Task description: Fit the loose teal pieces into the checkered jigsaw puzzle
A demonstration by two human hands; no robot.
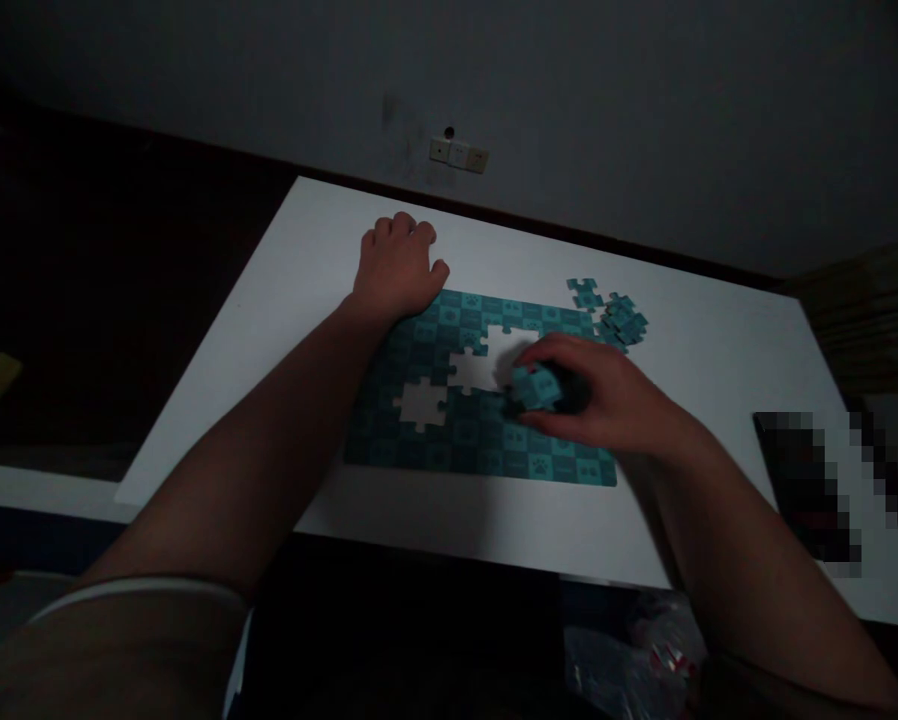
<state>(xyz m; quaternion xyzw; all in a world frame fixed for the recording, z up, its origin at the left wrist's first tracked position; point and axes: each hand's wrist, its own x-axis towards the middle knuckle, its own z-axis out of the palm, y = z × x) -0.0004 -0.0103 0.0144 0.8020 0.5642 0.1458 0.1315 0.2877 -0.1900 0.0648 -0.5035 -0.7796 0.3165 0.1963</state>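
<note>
Dim room, white table [284, 330], smooth flat top, pale against a dark floor. On it a teal jigsaw puzzle [494, 440], rectangular, checkered in two teals with paw-print marks, mostly assembled; two ragged gaps show bare white table, one small at left-centre, one larger toward the upper middle.

Left hand [396, 270] lies palm down at the puzzle's far left corner, fingers curled loosely together, pressing the edge, holding nothing.

Right hand [606, 395] sits over the puzzle's right half, fingers pinched narrow around a loose teal puzzle piece [535, 387], held just beside the larger gap.

Small heap of spare pieces [620, 320], same teal, knobbed outlines, on the table just past the puzzle's far right corner; one lies slightly apart.

Wall socket plate [458, 154] on the grey wall behind
</note>
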